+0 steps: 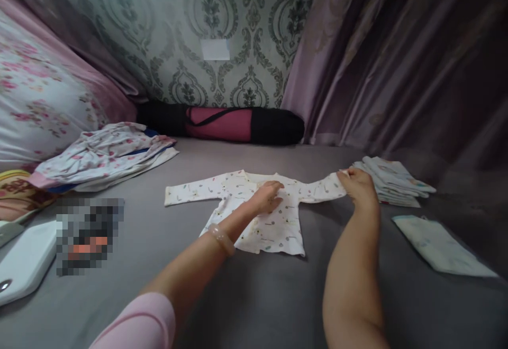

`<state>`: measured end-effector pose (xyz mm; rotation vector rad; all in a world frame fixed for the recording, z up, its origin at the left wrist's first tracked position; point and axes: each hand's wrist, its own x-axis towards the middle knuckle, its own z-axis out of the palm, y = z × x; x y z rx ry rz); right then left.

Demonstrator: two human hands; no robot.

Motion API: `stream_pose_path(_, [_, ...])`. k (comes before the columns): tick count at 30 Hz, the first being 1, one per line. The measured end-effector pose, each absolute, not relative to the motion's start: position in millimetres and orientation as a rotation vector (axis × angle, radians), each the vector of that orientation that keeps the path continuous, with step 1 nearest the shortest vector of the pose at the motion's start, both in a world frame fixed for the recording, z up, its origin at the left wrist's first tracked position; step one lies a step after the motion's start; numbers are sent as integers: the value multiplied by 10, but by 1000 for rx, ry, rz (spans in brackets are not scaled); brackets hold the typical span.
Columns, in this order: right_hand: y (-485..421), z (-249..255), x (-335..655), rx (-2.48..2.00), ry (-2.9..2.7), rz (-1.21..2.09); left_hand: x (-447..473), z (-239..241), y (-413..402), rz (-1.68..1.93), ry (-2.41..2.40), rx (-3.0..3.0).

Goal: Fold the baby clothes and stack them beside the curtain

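A small white long-sleeved baby shirt (273,227) with tiny coloured prints lies spread flat on the grey bed sheet (254,296). My left hand (270,195), with a pale bangle on the wrist, lies flat on the shirt's chest, fingers stretched out. My right hand (357,182) pinches the end of the shirt's right-hand sleeve, fingers closed on the cuff. The other sleeve stretches out to the left, untouched.
A stack of folded white baby clothes (392,180) sits right of my right hand; another folded piece (440,246) lies nearer. A heap of floral clothes (107,153) is at the left, a black-and-pink rolled bag (222,124) by the wall, curtains at right, a white device (24,264) at left.
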<state>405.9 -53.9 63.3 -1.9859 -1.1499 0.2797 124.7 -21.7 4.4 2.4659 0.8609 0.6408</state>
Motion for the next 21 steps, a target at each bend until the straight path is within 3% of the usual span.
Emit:
stream_pose_path(6, [-676,733,4018,-1758,-974,521,1530,-116,136,491,764,2469])
stream_pose_path(14, [-642,594,4190,-1717,-1001,513,1718,-260,256,275,783,2510])
stream_pose_path(21, [-672,805,3993,-1603,-952,591,1776,-240,320,81,852,2588])
